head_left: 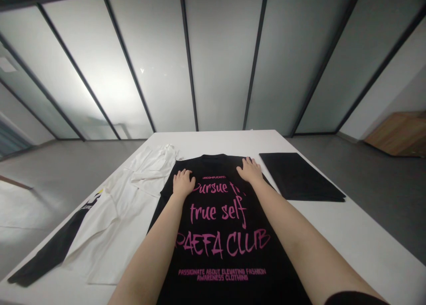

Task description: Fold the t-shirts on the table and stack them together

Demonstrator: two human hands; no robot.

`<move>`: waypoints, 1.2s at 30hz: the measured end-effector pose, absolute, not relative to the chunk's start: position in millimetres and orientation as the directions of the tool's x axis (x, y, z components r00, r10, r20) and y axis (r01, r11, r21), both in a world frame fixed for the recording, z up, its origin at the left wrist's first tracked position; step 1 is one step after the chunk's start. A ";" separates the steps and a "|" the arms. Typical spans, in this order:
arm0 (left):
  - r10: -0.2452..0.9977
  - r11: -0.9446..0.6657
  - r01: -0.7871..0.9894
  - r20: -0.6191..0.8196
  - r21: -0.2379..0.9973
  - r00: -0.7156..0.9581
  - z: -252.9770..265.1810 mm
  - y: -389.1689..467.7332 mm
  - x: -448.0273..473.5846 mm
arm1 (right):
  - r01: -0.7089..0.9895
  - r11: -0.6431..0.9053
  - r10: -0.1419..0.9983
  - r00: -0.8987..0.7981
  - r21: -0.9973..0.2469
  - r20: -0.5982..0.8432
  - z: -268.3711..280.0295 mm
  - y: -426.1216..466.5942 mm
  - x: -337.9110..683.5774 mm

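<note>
A black T-shirt (213, 165) with pink lettering lies spread on the white table, its collar at the far end. On its upper left part, near the left sleeve, my left hand (183, 182) rests with the fingers stretched out on the cloth. My right hand (249, 169) lies flat by the right shoulder, fingers spread. Neither hand grips anything visible. The right sleeve is partly hidden by my right hand and forearm, and the forearms cover parts of the shirt's sides.
Loosely piled white shirts (129, 198) lie to the left, with a dark garment (53, 247) at the table's left edge. A flat black folded stack (299, 176) sits on the right. Beyond the white table (216, 138) stands a frosted glass wall (219, 61).
</note>
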State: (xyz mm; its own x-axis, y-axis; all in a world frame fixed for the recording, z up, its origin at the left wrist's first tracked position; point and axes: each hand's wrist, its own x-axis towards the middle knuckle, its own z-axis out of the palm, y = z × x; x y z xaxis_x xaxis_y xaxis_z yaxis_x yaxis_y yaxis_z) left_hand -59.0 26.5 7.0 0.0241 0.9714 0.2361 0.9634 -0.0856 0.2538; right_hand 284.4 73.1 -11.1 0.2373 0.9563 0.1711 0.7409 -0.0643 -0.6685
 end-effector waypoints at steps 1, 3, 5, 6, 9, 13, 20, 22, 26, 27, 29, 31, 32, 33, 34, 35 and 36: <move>0.970 -0.091 0.964 0.242 0.251 0.029 6.5 26.5 -59.0 | 0.587 -0.005 0.937 0.287 -0.809 0.202 -11.9 72.7 286.5; 0.967 -0.097 0.962 0.253 0.254 0.031 5.5 27.2 -59.5 | 0.292 0.099 0.901 0.379 -0.951 0.211 -12.2 71.5 293.9; 0.964 -0.094 0.957 0.264 0.275 0.019 5.2 28.9 -60.9 | 0.136 0.136 0.875 0.448 -0.981 0.183 -10.5 68.6 306.9; 0.963 -0.093 0.951 0.269 0.294 0.011 5.4 30.1 -61.9 | 0.093 0.139 0.860 0.482 -0.986 0.167 -8.8 66.2 315.3; 0.962 -0.086 0.922 0.273 0.377 -0.022 7.6 33.9 -65.7 | -0.115 0.169 0.810 0.582 -0.979 0.072 -1.7 56.4 342.7; 0.959 -0.071 0.890 0.276 0.450 -0.063 9.9 36.8 -68.6 | -0.670 0.218 0.840 0.499 -0.709 -0.213 9.6 43.3 359.4; 0.956 -0.032 0.820 0.257 0.571 -0.141 9.9 40.2 -70.7 | -0.661 -0.169 0.969 0.025 -0.731 -0.246 14.3 36.0 331.7; 0.957 -0.001 0.790 0.231 0.613 -0.178 11.3 40.3 -71.7 | -0.525 -0.150 0.977 0.049 -0.838 -0.206 9.6 37.8 331.4; 0.961 -0.026 0.813 0.239 0.581 -0.140 13.7 37.1 -69.9 | -0.304 -0.003 0.963 0.257 -0.953 -0.085 0.3 43.6 337.4; 0.960 -0.041 0.834 0.252 0.551 -0.119 13.9 36.0 -68.6 | -0.269 0.023 0.950 0.307 -0.963 -0.063 -0.8 44.4 337.7; 0.958 -0.066 0.871 0.274 0.486 -0.080 13.9 33.9 -66.0 | -0.227 0.059 0.943 0.333 -0.972 -0.021 -1.2 44.5 336.1; 0.957 -0.084 0.896 0.285 0.435 -0.049 13.3 32.3 -64.0 | -0.240 0.053 0.967 0.255 -0.969 -0.011 -0.1 43.3 333.0; 0.957 -0.089 0.904 0.286 0.418 -0.038 12.8 31.8 -63.5 | -0.268 0.032 0.978 0.205 -0.963 -0.024 0.4 42.8 331.7; 0.958 -0.092 0.910 0.285 0.403 -0.030 12.2 31.4 -63.3 | -0.299 0.007 0.985 0.168 -0.954 -0.046 0.7 42.7 330.8; 0.959 -0.093 0.915 0.284 0.393 -0.024 11.5 31.1 -63.3 | -0.321 -0.016 0.986 0.153 -0.947 -0.069 0.6 43.2 330.5; 0.959 -0.093 0.918 0.283 0.386 -0.021 10.7 30.9 -63.4 | -0.323 -0.028 0.982 0.166 -0.946 -0.086 0.1 44.3 330.6; 0.959 -0.093 0.919 0.281 0.383 -0.020 9.8 30.8 -63.5 | -0.298 -0.028 0.976 0.198 -0.954 -0.090 -0.8 45.8 330.9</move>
